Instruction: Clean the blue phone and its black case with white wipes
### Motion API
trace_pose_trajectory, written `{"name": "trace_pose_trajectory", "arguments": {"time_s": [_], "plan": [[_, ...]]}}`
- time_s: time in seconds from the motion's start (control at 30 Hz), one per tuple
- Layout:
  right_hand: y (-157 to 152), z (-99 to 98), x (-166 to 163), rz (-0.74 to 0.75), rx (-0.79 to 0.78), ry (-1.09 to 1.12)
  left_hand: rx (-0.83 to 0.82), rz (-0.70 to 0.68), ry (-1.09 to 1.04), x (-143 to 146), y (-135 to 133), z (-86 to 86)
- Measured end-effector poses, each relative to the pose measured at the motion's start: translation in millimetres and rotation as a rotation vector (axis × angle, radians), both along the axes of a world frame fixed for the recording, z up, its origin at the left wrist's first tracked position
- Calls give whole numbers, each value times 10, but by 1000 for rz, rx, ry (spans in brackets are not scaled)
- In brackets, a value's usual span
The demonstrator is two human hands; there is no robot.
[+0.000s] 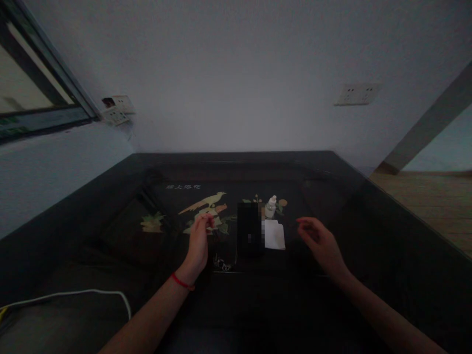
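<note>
My left hand (201, 241), with a red string bracelet at the wrist, hovers over the dark table left of the middle. Its fingers are loosely bent and I see nothing held in them. Just right of it lies a small silvery metal chain or bunch of keys (223, 265). A black rectangular object (249, 228), partly pixelated, is in the middle. Beside it are a white folded paper or cloth (275, 235) and a small clear bottle (270, 208) with a white pointed cap. To the right, my right hand (320, 243) is bent, thumb apart from the fingers, touching none of these.
The glossy black table (236, 167) bears an inlaid bird and flowers (206, 206) and meets the wall behind. A white cable (88, 291) runs at the lower left. Sockets (357, 94) are on the wall, and a window (37, 73) is at the upper left.
</note>
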State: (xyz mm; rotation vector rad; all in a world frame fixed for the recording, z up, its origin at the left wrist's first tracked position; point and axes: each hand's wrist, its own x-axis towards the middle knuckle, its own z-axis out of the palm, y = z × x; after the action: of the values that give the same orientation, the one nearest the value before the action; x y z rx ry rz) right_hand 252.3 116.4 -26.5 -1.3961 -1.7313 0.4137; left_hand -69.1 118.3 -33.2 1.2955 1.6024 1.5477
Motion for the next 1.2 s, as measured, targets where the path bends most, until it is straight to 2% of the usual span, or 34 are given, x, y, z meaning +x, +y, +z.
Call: {"name": "trace_pose_trajectory", "arguments": {"time_s": [0.1, 0.17, 0.33, 0.47, 0.7, 1.2], "plan": [[34, -18, -395, 190, -17, -104, 23, -122, 180, 168, 56, -19], [89, -57, -567, 242, -25, -179, 39, -209, 321, 212, 66, -34], [156, -162, -716, 215, -69, -341, 10, -357, 584, 230, 11, -151], [117, -174, -747, 177, -102, -425, -29, -431, 733, 259, -8, -249], [111, -130, -736, 188, -144, -461, -82, -467, 859, 242, 7, -249], [88, -108, -738, 212, -162, -455, -117, -412, 860, 224, 5, -245]]}}
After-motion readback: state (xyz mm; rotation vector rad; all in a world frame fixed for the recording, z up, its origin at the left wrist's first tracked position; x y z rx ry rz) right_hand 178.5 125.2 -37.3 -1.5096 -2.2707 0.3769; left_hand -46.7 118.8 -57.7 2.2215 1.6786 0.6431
